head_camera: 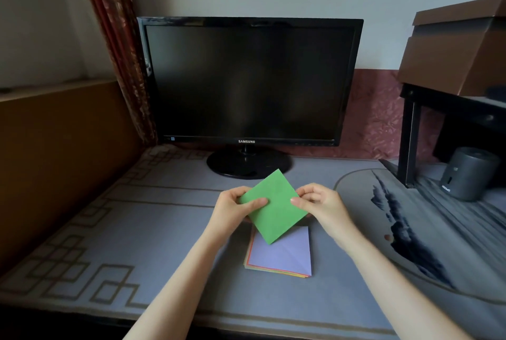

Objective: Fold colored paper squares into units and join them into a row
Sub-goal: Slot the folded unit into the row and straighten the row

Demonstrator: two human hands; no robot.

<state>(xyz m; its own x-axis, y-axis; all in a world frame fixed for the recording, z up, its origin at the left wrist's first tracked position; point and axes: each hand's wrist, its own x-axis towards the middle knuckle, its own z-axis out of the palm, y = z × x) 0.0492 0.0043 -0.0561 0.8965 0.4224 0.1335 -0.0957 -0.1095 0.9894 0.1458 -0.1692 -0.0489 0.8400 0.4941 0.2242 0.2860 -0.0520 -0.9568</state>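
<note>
Now a green paper square (273,206) is held above the tabletop (164,230), tilted like a diamond, between both hands. The left hand (235,209) has its grip pinching the left corner, with the thumb pressed on the front face. The right hand (319,206) has its grip pinching the right edge. Just below, a stack of colored paper squares (282,254) is seen lying flat, with a lilac sheet on top. A dark monitor (247,82) is placed at the far side.

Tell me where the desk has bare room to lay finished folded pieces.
Bare mat left of the stack of coloured paper squares, from the black monitor's round base to the near edge. Crowded right: grey cylindrical device and black shelf leg.
</note>
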